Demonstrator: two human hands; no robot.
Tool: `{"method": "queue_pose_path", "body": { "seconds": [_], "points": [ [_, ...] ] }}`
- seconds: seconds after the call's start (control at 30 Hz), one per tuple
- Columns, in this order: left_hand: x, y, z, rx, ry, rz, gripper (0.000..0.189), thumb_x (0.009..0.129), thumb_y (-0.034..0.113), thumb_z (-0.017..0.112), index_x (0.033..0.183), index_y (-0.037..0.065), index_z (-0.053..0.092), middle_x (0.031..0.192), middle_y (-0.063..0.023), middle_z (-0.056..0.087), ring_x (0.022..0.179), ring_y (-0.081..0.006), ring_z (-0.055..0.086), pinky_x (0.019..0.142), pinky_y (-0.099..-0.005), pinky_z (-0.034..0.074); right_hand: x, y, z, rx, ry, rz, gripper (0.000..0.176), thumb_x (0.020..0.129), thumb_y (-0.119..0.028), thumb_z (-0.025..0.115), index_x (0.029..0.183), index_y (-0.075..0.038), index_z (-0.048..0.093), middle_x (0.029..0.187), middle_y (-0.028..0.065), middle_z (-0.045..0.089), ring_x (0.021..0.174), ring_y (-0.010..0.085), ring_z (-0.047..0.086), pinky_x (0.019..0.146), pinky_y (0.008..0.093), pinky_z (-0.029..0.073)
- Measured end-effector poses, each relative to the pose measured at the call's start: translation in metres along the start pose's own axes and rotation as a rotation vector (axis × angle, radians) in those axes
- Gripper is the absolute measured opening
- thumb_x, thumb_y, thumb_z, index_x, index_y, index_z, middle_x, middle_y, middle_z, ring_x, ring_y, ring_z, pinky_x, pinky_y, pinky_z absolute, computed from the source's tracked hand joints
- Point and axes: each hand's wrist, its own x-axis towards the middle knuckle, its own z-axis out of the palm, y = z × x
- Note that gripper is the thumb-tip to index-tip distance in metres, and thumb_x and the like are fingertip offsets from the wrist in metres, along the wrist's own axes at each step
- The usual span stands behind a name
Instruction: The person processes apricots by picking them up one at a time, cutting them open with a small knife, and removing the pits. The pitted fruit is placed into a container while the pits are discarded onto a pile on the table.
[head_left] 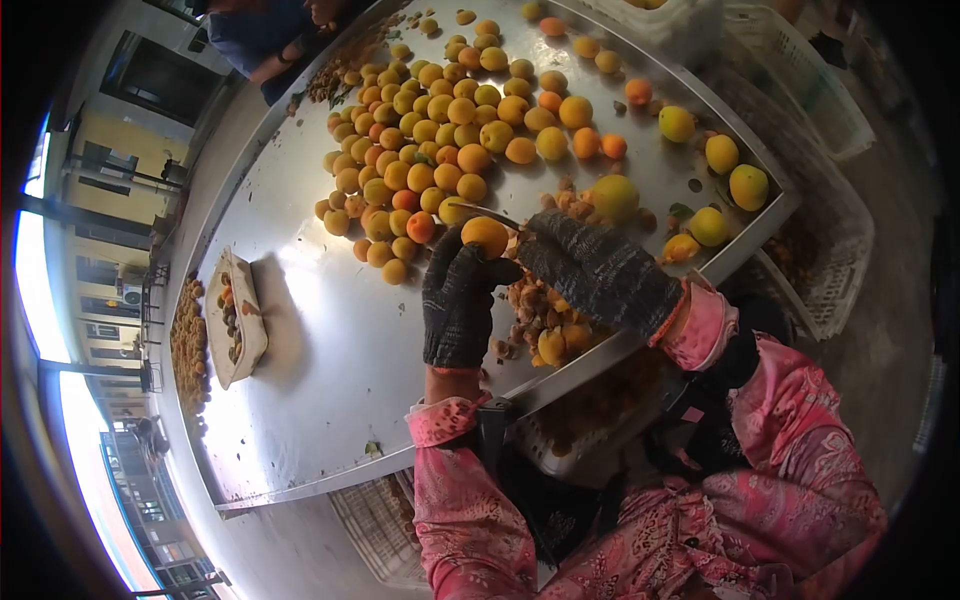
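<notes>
My left hand point(460, 305), in a dark knitted glove, grips a yellow-orange apricot point(485, 237) between thumb and fingers. In a matching glove, my right hand point(605, 265) is closed around a small knife point(487, 212), whose thin blade lies along the top of that fruit. The knife's handle is hidden inside the fist. Just beyond my hands a large pile of apricots point(430, 130) spreads over the metal table point(330, 400). Below my right hand is a heap of brownish pits point(528, 310) with several orange pieces of fruit point(563, 342) beside it.
A white container point(236, 335) with fruit bits stands at the left, near a strip of brownish pieces point(187, 340). Larger yellow fruits point(722, 155) lie by the raised right edge. White plastic crates point(835, 250) stand beyond it. Another person's arm point(275, 65) is at the far side.
</notes>
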Motion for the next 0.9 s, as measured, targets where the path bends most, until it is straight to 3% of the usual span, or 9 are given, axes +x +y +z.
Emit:
{"method": "queue_pose_path", "body": {
  "seconds": [0.03,0.07,0.2,0.27,0.5,0.63,0.8,0.87,0.9],
  "points": [
    [-0.005,0.006,-0.002,0.502,0.025,0.217,0.026,0.076,0.004,0.058,0.102,0.0,0.056,0.089,-0.0123,0.059,0.076,-0.0248,0.06,0.067,-0.0321,0.048,-0.001,-0.007,-0.002,0.003,-0.005,-0.007,0.024,0.088,-0.025,0.05,0.105,-0.008,0.055,0.105,0.015,0.054,0.091,0.0307,0.057,0.073,0.0398,0.046],
    [-0.01,0.014,-0.002,-0.07,0.083,0.006,0.029,0.071,0.0,0.059,0.099,0.0,0.055,0.088,-0.0155,0.058,0.08,-0.0305,0.059,0.069,-0.0343,0.048,-0.001,-0.015,-0.006,-0.076,-0.089,-0.105,0.029,0.083,-0.015,0.051,0.11,-0.004,0.055,0.111,0.0169,0.053,0.1,0.0306,0.054,0.082,0.0405,0.044],
    [-0.023,0.01,-0.011,-0.113,0.1,-0.158,0.026,0.072,0.0,0.058,0.097,-0.001,0.055,0.092,-0.0163,0.058,0.085,-0.0327,0.057,0.071,-0.0367,0.048,-0.005,-0.03,0.001,-0.168,-0.16,-0.182,0.036,0.078,-0.005,0.054,0.113,0.001,0.055,0.116,0.0195,0.051,0.109,0.0309,0.051,0.092,0.0406,0.041],
    [-0.024,0.0,-0.009,0.066,0.106,-0.033,0.037,0.087,0.026,0.05,0.114,0.0,0.049,0.081,-0.0088,0.059,0.058,-0.0094,0.051,0.053,-0.0203,0.039,-0.007,-0.036,0.005,-0.139,-0.184,-0.123,0.037,0.078,-0.005,0.054,0.114,0.002,0.054,0.117,0.0192,0.051,0.109,0.0305,0.051,0.092,0.0404,0.041],
    [-0.031,-0.001,-0.011,0.173,0.18,0.112,0.036,0.086,0.025,0.053,0.111,-0.001,0.051,0.079,-0.0069,0.057,0.062,-0.012,0.052,0.055,-0.0221,0.04,-0.005,-0.029,0.008,-0.339,-0.166,-0.369,0.041,0.075,-0.004,0.056,0.116,0.001,0.053,0.118,0.0189,0.05,0.11,0.0293,0.05,0.092,0.0393,0.042],
    [-0.032,0.006,-0.013,-0.43,0.095,-0.118,0.036,0.084,0.023,0.057,0.109,-0.003,0.052,0.078,-0.0059,0.057,0.063,-0.0124,0.051,0.056,-0.0232,0.04,0.004,-0.009,0.015,-0.267,0.033,-0.576,0.032,0.082,-0.011,0.051,0.113,-0.004,0.054,0.104,0.0192,0.053,0.09,0.0336,0.057,0.074,0.0397,0.049],
    [-0.032,0.014,-0.008,-0.672,0.067,-0.243,0.035,0.085,0.024,0.058,0.107,-0.003,0.053,0.076,-0.0046,0.055,0.062,-0.0107,0.05,0.055,-0.0229,0.04,0.001,-0.017,0.009,-0.329,0.019,-0.548,0.032,0.083,-0.013,0.053,0.114,-0.004,0.053,0.108,0.0195,0.054,0.092,0.0333,0.057,0.073,0.0401,0.049],
    [-0.034,0.01,0.004,-0.107,0.223,-0.01,0.035,0.086,0.023,0.055,0.111,-0.001,0.05,0.098,-0.0108,0.058,0.083,-0.0179,0.057,0.071,-0.0271,0.048,-0.005,-0.023,0.018,-0.402,0.1,-0.545,0.031,0.084,-0.013,0.053,0.114,-0.004,0.053,0.108,0.0189,0.054,0.091,0.0331,0.057,0.071,0.0404,0.048],
    [-0.032,0.003,0.006,-0.111,0.225,-0.008,0.035,0.086,0.023,0.055,0.111,-0.001,0.05,0.098,-0.0108,0.058,0.083,-0.0179,0.057,0.071,-0.0271,0.048,-0.008,-0.035,0.021,-0.1,-0.048,-0.185,0.037,0.08,-0.009,0.055,0.115,-0.001,0.052,0.112,0.0194,0.053,0.1,0.0319,0.054,0.08,0.0401,0.046]
  ]
}}
